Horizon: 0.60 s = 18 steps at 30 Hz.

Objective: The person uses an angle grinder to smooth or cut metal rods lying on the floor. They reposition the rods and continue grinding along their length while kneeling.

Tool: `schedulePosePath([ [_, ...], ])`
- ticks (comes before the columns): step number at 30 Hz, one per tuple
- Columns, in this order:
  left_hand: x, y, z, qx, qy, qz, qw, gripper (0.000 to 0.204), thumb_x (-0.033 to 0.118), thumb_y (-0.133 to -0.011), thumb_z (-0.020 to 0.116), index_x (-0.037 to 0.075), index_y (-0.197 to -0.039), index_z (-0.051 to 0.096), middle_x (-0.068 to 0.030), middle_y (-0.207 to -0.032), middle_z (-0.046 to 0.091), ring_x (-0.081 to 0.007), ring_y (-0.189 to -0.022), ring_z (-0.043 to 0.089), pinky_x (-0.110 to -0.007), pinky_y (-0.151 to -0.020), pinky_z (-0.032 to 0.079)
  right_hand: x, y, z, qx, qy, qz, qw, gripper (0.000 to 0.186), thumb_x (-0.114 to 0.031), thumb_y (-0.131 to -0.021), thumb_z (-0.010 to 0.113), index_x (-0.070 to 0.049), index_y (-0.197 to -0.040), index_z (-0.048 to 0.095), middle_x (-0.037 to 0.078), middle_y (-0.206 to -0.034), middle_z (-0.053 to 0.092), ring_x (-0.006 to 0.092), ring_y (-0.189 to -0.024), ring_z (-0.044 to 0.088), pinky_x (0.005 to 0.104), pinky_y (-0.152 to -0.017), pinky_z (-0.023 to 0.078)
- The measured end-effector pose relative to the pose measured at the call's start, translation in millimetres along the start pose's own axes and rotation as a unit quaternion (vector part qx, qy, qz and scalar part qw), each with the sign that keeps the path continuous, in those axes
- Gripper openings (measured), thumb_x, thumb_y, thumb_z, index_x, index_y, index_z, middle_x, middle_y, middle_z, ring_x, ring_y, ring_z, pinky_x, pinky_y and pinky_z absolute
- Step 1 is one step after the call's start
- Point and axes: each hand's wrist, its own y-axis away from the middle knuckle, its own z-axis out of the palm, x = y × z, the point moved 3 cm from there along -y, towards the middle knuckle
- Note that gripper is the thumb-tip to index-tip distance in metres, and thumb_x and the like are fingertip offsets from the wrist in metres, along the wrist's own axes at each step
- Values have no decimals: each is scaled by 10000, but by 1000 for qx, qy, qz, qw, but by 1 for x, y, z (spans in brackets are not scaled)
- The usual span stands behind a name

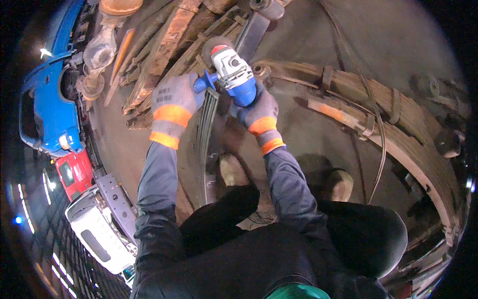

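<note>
An angle grinder point(236, 70) with a white head, blue body and reddish guard is held in front of me by both hands. My left hand point(175, 97), in a grey glove with orange bands, is closed at its blue side handle point(201, 83); the fingers are partly hidden. My right hand point(259, 109), gloved alike, wraps round the blue body. The grinder's disc point(211, 46) points away from me, close to a grey metal bar point(253, 34). Below the tool, a stack of leaf springs point(205, 142) runs toward me between my forearms.
Rusty leaf springs point(164, 55) lie piled at the far left, beside an axle part point(101, 50). A long curved leaf spring point(413, 144) arcs along the right, with a cable point(371, 92) across it. Blue point(55, 99), red point(74, 172) and white point(92, 229) vehicles stand at left.
</note>
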Motion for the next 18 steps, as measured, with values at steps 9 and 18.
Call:
schedulePosePath([
  [9,-32,17,55,-27,38,26,999,269,413,-832,660,160,-896,723,-168,-876,726,-409,-819,699,-526,-735,561,13,20,31,-43,20,41,998,620,-353,-648,842,-173,-1200,625,157,-1089,731,406,-1043,677,454,-886,551],
  [18,-32,7,68,-1,59,-3,998,256,392,-847,672,156,-931,725,-173,-901,725,-415,-844,693,-529,-755,554,5,-6,11,-51,65,-15,996,677,-375,-652,838,-163,-1262,636,166,-1132,727,377,-1069,684,441,-908,550],
])
